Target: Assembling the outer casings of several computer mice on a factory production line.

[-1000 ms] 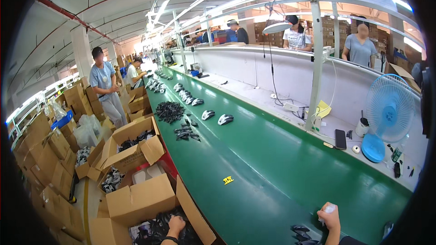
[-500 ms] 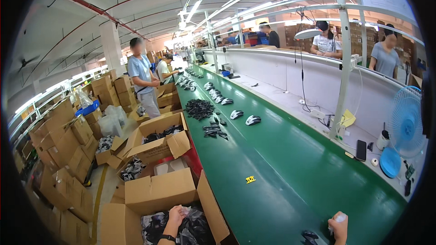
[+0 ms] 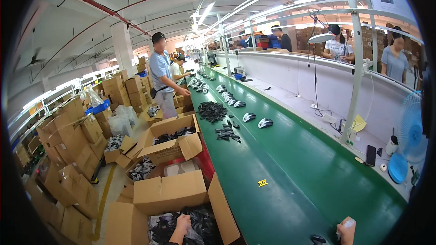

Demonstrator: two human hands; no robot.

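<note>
My left hand (image 3: 183, 223) reaches into an open cardboard carton (image 3: 175, 191) at the lower middle. Its fingers are closed on a clear plastic bag (image 3: 194, 234), among dark parts in thin plastic (image 3: 206, 221). Over the green bench (image 3: 290, 172), at the lower right, my right hand (image 3: 347, 233) is closed round a crumpled piece of clear plastic (image 3: 349, 222). Just left of it, a dark computer mouse shell (image 3: 317, 239) is cut off by the lower edge. A small yellow part (image 3: 263, 183) lies farther up the bench.
Black parts (image 3: 212, 111) are heaped along the bench's left side, and white-and-black mouse shells (image 3: 265, 123) form a row. A phone (image 3: 370, 155) and a blue fan (image 3: 411, 124) stand right. More cartons (image 3: 170, 136) line the left; a person (image 3: 164, 75) stands beyond.
The whole view has shifted, so the bench sits farther right and lower. My left hand remains in the carton, the right still closed on plastic. The standing person has stretched an arm toward the bench.
</note>
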